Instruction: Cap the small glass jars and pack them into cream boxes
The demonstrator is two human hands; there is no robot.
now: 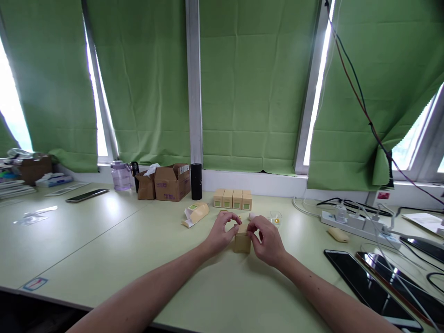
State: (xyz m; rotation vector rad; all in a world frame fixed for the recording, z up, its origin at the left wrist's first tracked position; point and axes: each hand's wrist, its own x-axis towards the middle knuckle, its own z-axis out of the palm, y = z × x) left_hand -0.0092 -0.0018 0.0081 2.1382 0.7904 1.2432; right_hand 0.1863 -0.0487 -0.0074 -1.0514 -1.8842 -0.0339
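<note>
A small brown cardboard box (242, 245) stands upright on the table in front of me. At its upper left edge, my left hand (222, 231) pinches the box with thumb and forefinger. Opposite, the fingers of my right hand (268, 237) are closed on the upper right edge. The box's contents are hidden. Just behind my right hand sit a small clear glass cup (276, 216) and a small white item (252, 215), partly covered. An unfolded box (196, 214) lies on its side beyond my left hand. Several similar boxes (232, 200) stand in a row farther back.
Cardboard cartons (172, 182), a black cylinder (196, 181) and a purple bottle (121, 175) line the back left. On the right are a power strip (359, 226), loose cables and tablets (367, 282). A phone (86, 195) lies far left.
</note>
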